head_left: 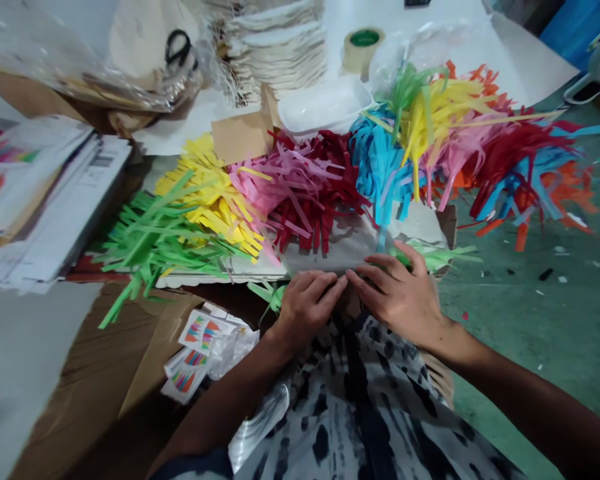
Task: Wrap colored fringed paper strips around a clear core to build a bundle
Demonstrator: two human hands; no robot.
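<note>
My left hand (pixel 307 303) and my right hand (pixel 397 290) meet fingertip to fingertip at the near edge of a grey board (pixel 330 250). Both lie knuckles up with fingers curled downward, and whatever is under the fingertips is hidden. Heaps of fringed paper strips cover the board: green (pixel 153 243), yellow (pixel 215 197), pink (pixel 275 180), dark red (pixel 313 210) and blue (pixel 380 167). A mixed bundle of coloured strips (pixel 490 143) spreads to the right. A few green strips (pixel 437 257) lie just beyond my right hand.
A stack of printed sheets (pixel 45 200) lies at the left. Small packets with coloured prints (pixel 200 347) rest on brown cardboard (pixel 105 380). Behind the strips are a white tray (pixel 325 103), a tape roll (pixel 363 47), scissors (pixel 180 47) and stacked pale sheets (pixel 280 47).
</note>
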